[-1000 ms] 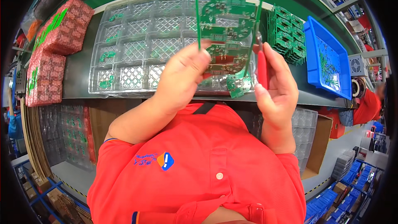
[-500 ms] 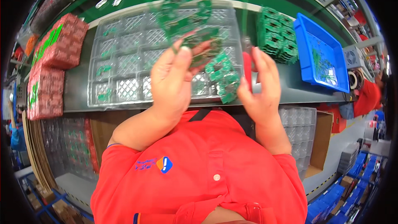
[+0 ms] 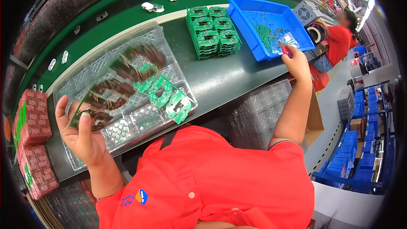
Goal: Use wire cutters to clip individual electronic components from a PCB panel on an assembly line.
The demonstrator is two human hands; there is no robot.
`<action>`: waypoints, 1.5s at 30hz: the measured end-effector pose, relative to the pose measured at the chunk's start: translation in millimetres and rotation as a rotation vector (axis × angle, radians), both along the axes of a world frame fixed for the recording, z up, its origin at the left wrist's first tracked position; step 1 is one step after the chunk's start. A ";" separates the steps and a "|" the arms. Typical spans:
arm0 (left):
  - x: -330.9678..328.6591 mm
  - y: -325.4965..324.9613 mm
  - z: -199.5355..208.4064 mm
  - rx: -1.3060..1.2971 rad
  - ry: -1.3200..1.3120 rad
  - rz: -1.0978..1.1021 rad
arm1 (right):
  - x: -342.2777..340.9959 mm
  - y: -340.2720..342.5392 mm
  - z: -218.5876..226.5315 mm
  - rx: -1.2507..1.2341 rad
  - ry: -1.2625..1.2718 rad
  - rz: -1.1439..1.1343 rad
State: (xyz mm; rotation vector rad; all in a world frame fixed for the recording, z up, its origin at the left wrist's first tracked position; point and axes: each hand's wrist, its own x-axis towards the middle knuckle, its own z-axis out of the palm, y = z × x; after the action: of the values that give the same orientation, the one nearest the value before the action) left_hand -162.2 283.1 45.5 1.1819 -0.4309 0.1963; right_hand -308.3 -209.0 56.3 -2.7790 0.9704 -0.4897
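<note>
My left hand [image 3: 87,140] grips the edge of a blurred circuit board panel [image 3: 101,97], tilted up over a clear compartment tray [image 3: 116,132]. Its dark underside faces me. Green circuit boards [image 3: 161,93] lie on the tray's right part beside the panel. Far to the right, my right hand [image 3: 298,63] is closed around a red-handled tool [image 3: 284,49] at the near rim of a blue bin [image 3: 250,42]. The tool's tip is too small to make out. Thin green strips [image 3: 267,36] and small scraps lie in the bin.
Stacked green boards [image 3: 212,32] stand between tray and bin. Pink-wrapped stacks [image 3: 34,118] fill the left end. Behind runs a green belt [image 3: 123,6] with white parts [image 3: 152,7]. A person in red [image 3: 339,38] sits beyond the bin. More clear trays [image 3: 265,106] sit below.
My hands have moved apart: the left went left with the panel, the right went right to the bin with the tool. The view has turned to the right.
</note>
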 end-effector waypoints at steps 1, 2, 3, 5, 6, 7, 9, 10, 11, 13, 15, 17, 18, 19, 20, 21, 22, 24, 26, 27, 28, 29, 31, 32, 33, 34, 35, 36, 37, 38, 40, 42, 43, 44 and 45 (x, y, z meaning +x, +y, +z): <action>-2.1 2.9 3.6 -0.011 -0.023 -0.026 | -0.6 -8.9 -2.6 0.004 -0.002 0.012; -5.0 7.0 5.2 -0.019 -0.044 -0.047 | -1.1 -21.6 -8.6 0.112 -0.185 0.064; -8.0 8.2 6.3 0.002 -0.034 -0.028 | 1.5 -33.1 -14.7 0.228 -0.367 0.122; -7.7 2.8 14.0 0.087 0.011 -0.155 | 0.9 -38.5 -4.0 1.082 -0.900 0.370; -6.3 -4.5 15.8 0.140 0.031 -0.174 | 4.4 -27.1 9.2 1.425 -1.030 0.551; -9.2 -11.2 21.8 0.170 0.091 -0.253 | 10.9 -11.5 11.2 1.597 -1.135 0.766; -10.8 -22.4 31.9 0.225 0.164 -0.356 | 29.6 30.3 11.8 1.798 -1.038 0.849; -10.6 -24.6 36.7 0.269 0.224 -0.428 | 41.7 73.5 12.6 1.817 -0.961 0.928; -15.4 -19.3 34.4 0.309 0.185 -0.383 | 60.5 116.1 5.6 1.773 -0.788 0.902; -15.6 -15.5 33.0 0.399 0.083 -0.381 | 61.8 180.6 -5.2 1.366 -0.496 1.009; -20.9 -10.0 33.9 0.446 0.078 -0.341 | 62.4 229.4 5.1 1.043 -0.336 1.166; -20.8 -3.0 33.7 0.545 0.037 -0.323 | 64.4 260.0 3.0 1.046 -0.339 1.191; -20.2 0.2 32.0 0.550 0.045 -0.318 | 67.2 266.8 -1.4 1.028 -0.337 1.210; -19.2 3.1 30.3 0.568 0.014 -0.307 | 70.0 270.5 -2.4 1.035 -0.331 1.215; -18.3 6.4 28.7 0.585 -0.017 -0.297 | 72.6 273.7 -2.9 0.988 -0.306 1.258; -17.6 10.1 27.9 0.585 -0.011 -0.292 | 75.0 277.0 -3.5 0.939 -0.282 1.300; -16.8 12.7 27.1 0.593 -0.001 -0.290 | 76.9 279.5 -4.7 0.942 -0.274 1.299; -14.4 17.6 24.7 0.596 0.014 -0.290 | 80.3 284.1 -6.8 0.864 -0.263 1.327; -10.9 22.4 22.7 0.591 0.040 -0.280 | 83.3 287.1 -6.7 0.822 -0.258 1.333; -9.2 24.1 21.5 0.585 0.044 -0.280 | 84.8 288.7 -6.7 0.779 -0.261 1.341; -7.1 25.4 20.9 0.614 0.014 -0.266 | 87.0 291.6 -6.9 0.777 -0.255 1.342; -5.2 26.7 20.2 0.643 -0.015 -0.251 | 89.2 295.3 -7.6 0.752 -0.298 1.325; -2.9 29.5 15.9 0.608 0.003 -0.253 | 93.8 299.3 -8.2 0.725 -0.336 1.313; -1.7 30.8 14.6 0.578 0.020 -0.257 | 96.0 300.2 -8.1 0.749 -0.326 1.315; -0.1 32.3 15.7 0.574 0.021 -0.251 | 98.7 301.3 -7.6 0.773 -0.316 1.317; 0.7 33.7 17.2 0.577 0.040 -0.250 | 100.7 302.9 -6.9 0.774 -0.310 1.322; 1.3 35.2 18.1 0.579 0.059 -0.248 | 103.0 304.5 -5.8 0.768 -0.298 1.319; 2.4 36.6 16.5 0.578 0.062 -0.240 | 105.1 305.9 -5.1 0.763 -0.285 1.317; 5.1 38.1 14.2 0.585 0.020 -0.235 | 106.9 306.5 -4.4 0.763 -0.283 1.329; 7.0 39.7 13.6 0.593 -0.022 -0.230 | 107.1 306.2 -4.3 0.846 -0.252 1.289; 9.5 42.7 16.9 0.437 0.129 -0.336 | 113.8 303.5 -5.4 0.927 -0.222 1.260; 15.0 44.8 27.3 0.196 0.385 -0.513 | 125.5 298.7 -7.2 1.188 -0.203 1.249; 21.1 45.9 33.0 0.201 0.381 -0.501 | 132.7 297.7 -6.8 1.444 -0.155 1.239; 32.7 47.3 36.6 0.251 0.303 -0.563 | 138.6 294.9 -6.3 1.605 -0.120 1.216; 45.6 48.2 38.4 0.303 0.224 -0.627 | 143.0 291.8 -5.6 1.765 -0.084 1.185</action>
State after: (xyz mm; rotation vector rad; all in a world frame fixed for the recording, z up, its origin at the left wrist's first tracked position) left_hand -116.6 331.3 83.9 1.2883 -0.6244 -0.5552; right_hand -165.3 82.7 50.7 -1.1696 -0.3832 0.3475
